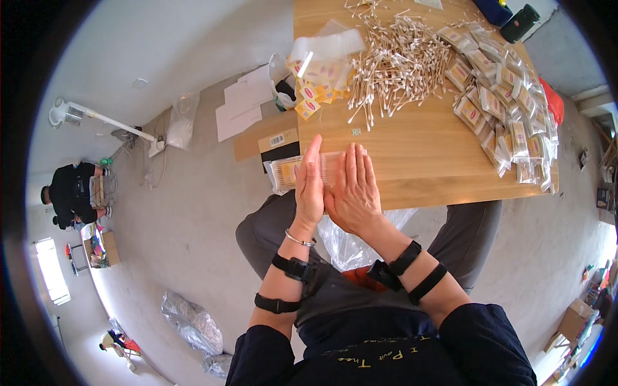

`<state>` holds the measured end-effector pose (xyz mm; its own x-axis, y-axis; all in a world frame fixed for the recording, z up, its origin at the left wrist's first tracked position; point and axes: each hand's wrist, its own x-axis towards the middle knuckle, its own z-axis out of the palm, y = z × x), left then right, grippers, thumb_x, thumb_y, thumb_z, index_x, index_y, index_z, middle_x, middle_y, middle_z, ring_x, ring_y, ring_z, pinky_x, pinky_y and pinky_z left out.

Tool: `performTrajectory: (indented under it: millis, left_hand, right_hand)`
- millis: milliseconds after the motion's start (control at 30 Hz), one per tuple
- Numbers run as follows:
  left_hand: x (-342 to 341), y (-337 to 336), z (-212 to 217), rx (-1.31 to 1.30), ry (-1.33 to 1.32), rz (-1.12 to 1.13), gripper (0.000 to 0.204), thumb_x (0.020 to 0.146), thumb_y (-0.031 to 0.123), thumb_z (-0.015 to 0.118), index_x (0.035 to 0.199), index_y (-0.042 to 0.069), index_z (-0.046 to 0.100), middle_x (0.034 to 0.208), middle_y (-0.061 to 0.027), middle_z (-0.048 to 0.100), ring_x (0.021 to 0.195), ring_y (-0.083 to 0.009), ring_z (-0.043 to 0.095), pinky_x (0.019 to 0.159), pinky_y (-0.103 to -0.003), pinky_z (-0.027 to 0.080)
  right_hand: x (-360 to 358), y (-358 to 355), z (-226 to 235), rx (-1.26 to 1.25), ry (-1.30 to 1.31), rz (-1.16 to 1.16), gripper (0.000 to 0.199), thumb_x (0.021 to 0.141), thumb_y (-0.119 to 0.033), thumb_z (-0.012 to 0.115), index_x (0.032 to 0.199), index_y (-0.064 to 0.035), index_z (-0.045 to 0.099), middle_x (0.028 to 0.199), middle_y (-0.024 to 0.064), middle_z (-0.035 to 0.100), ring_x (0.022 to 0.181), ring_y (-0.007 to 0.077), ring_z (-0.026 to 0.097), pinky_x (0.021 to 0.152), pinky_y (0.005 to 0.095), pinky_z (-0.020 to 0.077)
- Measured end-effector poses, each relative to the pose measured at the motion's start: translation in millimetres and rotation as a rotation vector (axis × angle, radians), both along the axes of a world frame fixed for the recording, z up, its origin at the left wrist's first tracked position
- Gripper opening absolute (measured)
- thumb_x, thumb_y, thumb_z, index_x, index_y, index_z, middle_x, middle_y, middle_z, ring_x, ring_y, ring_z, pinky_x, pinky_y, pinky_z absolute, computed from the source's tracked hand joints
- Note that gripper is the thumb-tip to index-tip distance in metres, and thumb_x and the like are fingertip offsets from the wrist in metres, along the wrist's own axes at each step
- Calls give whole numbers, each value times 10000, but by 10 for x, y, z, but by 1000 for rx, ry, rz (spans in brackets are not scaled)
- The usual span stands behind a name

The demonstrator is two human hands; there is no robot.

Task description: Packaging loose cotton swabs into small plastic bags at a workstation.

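Observation:
At the table's near left edge lies a clear packet of cotton swabs (283,175) with a yellow label inside. My right hand (354,193) presses flat over its right part, fingers stretched out together. Across the packet's middle stands my left hand (311,193) on edge, its fingers straight and pointing away from me. The two hands meet near their heels. Swab sticks show in the gap between them, while the packet's right end is hidden under my right hand.
A heap of loose cotton swabs (402,61) covers the far middle of the table (425,154). Filled swab packets (499,96) pile along the right. Yellow label cards (312,96) and clear bags (328,45) lie at the far left. A dark cylinder (520,24) stands far right.

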<state>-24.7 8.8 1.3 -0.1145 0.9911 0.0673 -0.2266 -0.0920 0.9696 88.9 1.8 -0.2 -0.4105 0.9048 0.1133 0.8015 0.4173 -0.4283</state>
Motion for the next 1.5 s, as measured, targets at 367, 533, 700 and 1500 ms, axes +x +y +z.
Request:
performTrajectory:
  millis: [367, 533, 700, 1500]
  left_hand:
    - [-11, -65, 27, -30, 288, 37, 571, 1052, 397, 271, 1444, -14, 340, 1495, -161, 359, 1392, -245, 309, 1157, -360, 181]
    - [-4, -57, 36, -24, 302, 56, 577, 1053, 403, 272, 1440, -19, 335, 1490, -156, 350, 1390, -239, 314, 1164, -375, 223]
    - [38, -74, 53, -21, 353, 115, 572, 1048, 411, 290, 1422, -12, 382, 1461, -164, 413, 1363, -247, 357, 1143, -369, 208]
    - [-778, -79, -222, -18, 903, 226, 515, 1045, 276, 352, 1454, -29, 278, 1476, -205, 363, 1409, -308, 300, 1140, -392, 244]
  right_hand:
    - [81, 14, 26, 7, 7, 72, 733, 881, -353, 457, 1382, 157, 295, 1494, 321, 222, 1431, 451, 135, 1187, 491, 78]
    - [52, -4, 12, 34, 17, 41, 713, 899, -352, 455, 1382, 150, 302, 1491, 316, 234, 1430, 444, 151, 1186, 487, 92]
    - [25, 1, -11, 46, -17, 25, 721, 902, -359, 457, 1389, 147, 297, 1495, 308, 233, 1431, 436, 156, 1188, 481, 89]
    - [-13, -18, 71, -4, -33, 57, 779, 886, -358, 500, 1420, 144, 233, 1517, 301, 178, 1446, 410, 125, 1187, 470, 92]
